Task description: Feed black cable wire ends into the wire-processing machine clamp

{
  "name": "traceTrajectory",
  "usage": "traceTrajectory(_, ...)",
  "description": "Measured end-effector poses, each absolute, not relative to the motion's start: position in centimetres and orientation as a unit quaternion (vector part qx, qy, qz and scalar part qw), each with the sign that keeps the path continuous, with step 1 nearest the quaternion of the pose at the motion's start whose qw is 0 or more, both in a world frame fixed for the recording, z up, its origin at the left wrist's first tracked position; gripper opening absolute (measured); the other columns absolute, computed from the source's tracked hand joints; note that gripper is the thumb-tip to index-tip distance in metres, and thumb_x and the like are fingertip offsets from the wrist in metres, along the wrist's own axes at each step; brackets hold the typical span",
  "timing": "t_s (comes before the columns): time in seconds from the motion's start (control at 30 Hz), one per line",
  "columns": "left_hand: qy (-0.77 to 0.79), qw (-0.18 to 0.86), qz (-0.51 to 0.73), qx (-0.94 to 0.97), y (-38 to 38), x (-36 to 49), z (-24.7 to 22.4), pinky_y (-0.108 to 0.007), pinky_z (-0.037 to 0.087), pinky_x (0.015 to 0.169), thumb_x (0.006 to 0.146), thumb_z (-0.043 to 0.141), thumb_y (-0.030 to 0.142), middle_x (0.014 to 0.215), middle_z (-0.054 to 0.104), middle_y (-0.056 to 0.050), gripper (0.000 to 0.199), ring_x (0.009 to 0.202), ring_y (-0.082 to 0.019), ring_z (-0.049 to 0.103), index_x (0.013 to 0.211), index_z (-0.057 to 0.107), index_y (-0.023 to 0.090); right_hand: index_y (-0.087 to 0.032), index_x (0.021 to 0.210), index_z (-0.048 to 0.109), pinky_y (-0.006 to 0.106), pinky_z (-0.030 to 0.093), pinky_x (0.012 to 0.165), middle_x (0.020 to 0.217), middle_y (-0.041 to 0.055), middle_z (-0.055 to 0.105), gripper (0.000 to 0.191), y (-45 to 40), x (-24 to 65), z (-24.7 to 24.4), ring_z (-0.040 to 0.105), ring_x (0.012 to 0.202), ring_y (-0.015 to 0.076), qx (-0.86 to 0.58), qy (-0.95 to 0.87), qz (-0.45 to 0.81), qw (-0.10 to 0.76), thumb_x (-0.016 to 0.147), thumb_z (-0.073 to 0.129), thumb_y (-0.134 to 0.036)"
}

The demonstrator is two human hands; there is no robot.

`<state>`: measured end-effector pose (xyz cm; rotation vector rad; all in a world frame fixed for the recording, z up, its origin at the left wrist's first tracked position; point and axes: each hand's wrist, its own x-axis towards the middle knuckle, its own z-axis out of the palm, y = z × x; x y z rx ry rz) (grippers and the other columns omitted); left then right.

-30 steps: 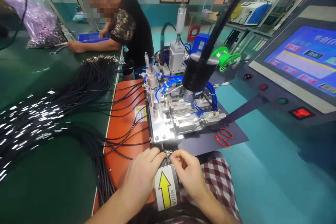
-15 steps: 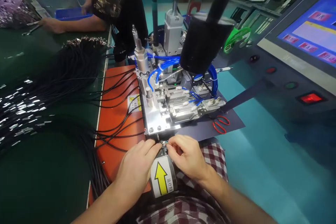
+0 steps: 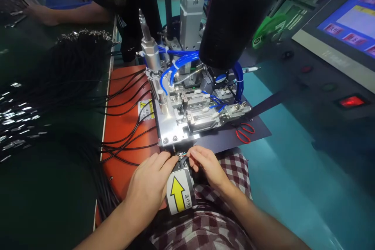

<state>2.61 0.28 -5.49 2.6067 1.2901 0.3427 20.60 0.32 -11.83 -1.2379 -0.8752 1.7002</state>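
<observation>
From my head view, thin wires [image 3: 183, 154] lie at six o'clock of the machine [image 3: 171, 129], tips pinched by my right hand [image 3: 207, 165]. My left hand [image 3: 150, 177] curls narrowly beside them, grip unclear. I'm seemingly sorting ends; next needs steadiness.

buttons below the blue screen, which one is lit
The red rectangular button, at the right end of the slanting row: it glows, while the round buttons look dim.
</observation>
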Motion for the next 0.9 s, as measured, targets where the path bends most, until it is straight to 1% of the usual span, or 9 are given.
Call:
traceTrajectory(0.07,0.437,0.102,0.113,0.886,0.3,2.6,-5.5,-0.037,0.051,0.061,0.083,0.042,0.006,0.092,0.063,-0.010,0.032,0.073,-0.023,0.057,0.106,0.063,0.012,-0.017,0.077,0.056,0.024,0.030,0.048,0.059,-0.0035,0.050,0.027,0.4,20.4,-11.5,0.041,0.047,0.0087,-0.494,-0.369,0.667,0.418,0.085,0.052,-0.042)
traceTrajectory(0.2,0.434,0.092,0.102,0.890,0.5,2.5,-5.6,-0.035,0.050,0.060,0.082,0.043,0.006,0.091,0.062,-0.010,0.035,0.072,-0.023,0.056,0.111,0.061,0.014,-0.018,0.070,0.049,0.024,0.033,0.049,0.059,-0.0043,0.048,0.029,0.7,19.6,-10.9,0.043,0.048,0.0095,-0.508,-0.398,0.643,0.413,0.085,0.052,-0.043)
traceTrajectory(0.3,0.429,0.090,0.090,0.894,0.5,2.5,-5.7,-0.034,0.049,0.060,0.082,0.043,0.006,0.093,0.062,-0.009,0.036,0.072,-0.022,0.055,0.112,0.061,0.015,-0.019,0.070,0.047,0.023,0.030,0.046,0.056,-0.0059,0.044,0.028,0.6,19.0,-11.0,0.039,0.047,0.0086,-0.507,-0.386,0.646,0.420,0.085,0.054,-0.041)
traceTrajectory(0.47,0.429,0.072,0.057,0.899,0.2,2.5,-6.1,-0.035,0.047,0.063,0.083,0.043,0.008,0.102,0.060,-0.010,0.038,0.078,-0.023,0.055,0.118,0.054,0.015,-0.019,0.073,0.046,0.022,0.022,0.043,0.056,-0.0080,0.036,0.026,0.2,18.5,-11.6,0.028,0.046,0.0072,-0.489,-0.370,0.637,0.467,0.086,0.054,-0.040)
traceTrajectory(0.6,0.436,0.079,0.045,0.895,0.0,2.3,-6.3,-0.035,0.047,0.064,0.083,0.044,0.008,0.104,0.059,-0.009,0.040,0.079,-0.023,0.054,0.121,0.052,0.017,-0.019,0.071,0.045,0.022,0.023,0.043,0.055,-0.0076,0.039,0.029,0.3,18.8,-11.9,0.029,0.044,0.0070,-0.463,-0.330,0.681,0.462,0.084,0.054,-0.043)
traceTrajectory(0.73,0.444,0.092,0.036,0.891,0.0,2.3,-6.3,-0.035,0.047,0.065,0.081,0.045,0.008,0.104,0.059,-0.008,0.042,0.079,-0.023,0.054,0.121,0.052,0.019,-0.019,0.069,0.047,0.023,0.028,0.045,0.055,-0.0059,0.043,0.035,0.3,19.1,-11.7,0.035,0.046,0.0084,-0.477,-0.326,0.675,0.458,0.087,0.045,-0.048)
traceTrajectory(0.9,0.447,0.072,0.030,0.891,0.1,2.7,-6.2,-0.037,0.048,0.062,0.082,0.041,0.007,0.102,0.058,-0.010,0.040,0.077,-0.024,0.054,0.119,0.054,0.017,-0.020,0.069,0.045,0.023,0.028,0.045,0.058,-0.0062,0.043,0.030,0.3,18.8,-11.2,0.036,0.046,0.0081,-0.486,-0.369,0.651,0.452,0.084,0.054,-0.045)
